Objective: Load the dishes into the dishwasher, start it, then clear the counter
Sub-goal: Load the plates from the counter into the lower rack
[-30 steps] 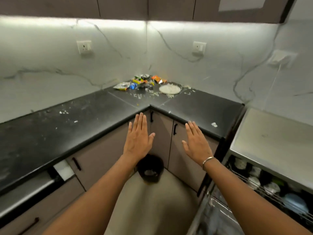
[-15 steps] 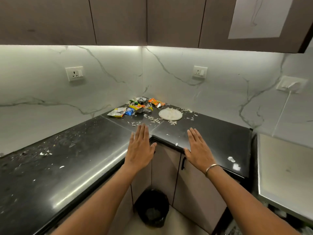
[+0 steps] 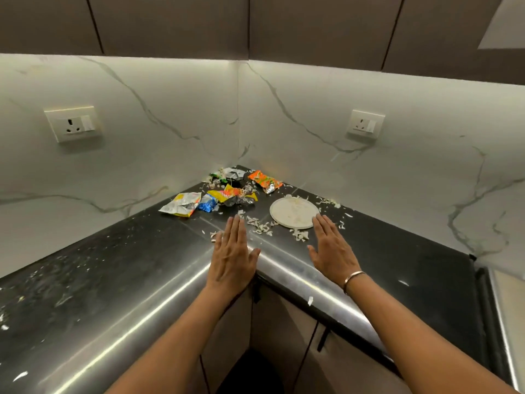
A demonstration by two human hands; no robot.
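A black L-shaped counter meets in a corner ahead of me. In that corner lies a heap of crumpled snack wrappers, yellow, blue, orange and green. A round white plate with food scraps on it lies flat to their right. Pale shreds of food are scattered around it. My left hand is stretched out flat above the counter's inner corner, fingers straight, holding nothing. My right hand is also flat and empty, its fingertips at the plate's near right edge.
Marble walls with two sockets back the counter, under dark wall cupboards. A black bin stands on the floor below the corner, between my arms. A pale appliance edge shows at far right.
The view has risen and moved in toward the corner; the open dishwasher has left the frame. Both flat hands have reached forward over the counter, the right one up to the plate.
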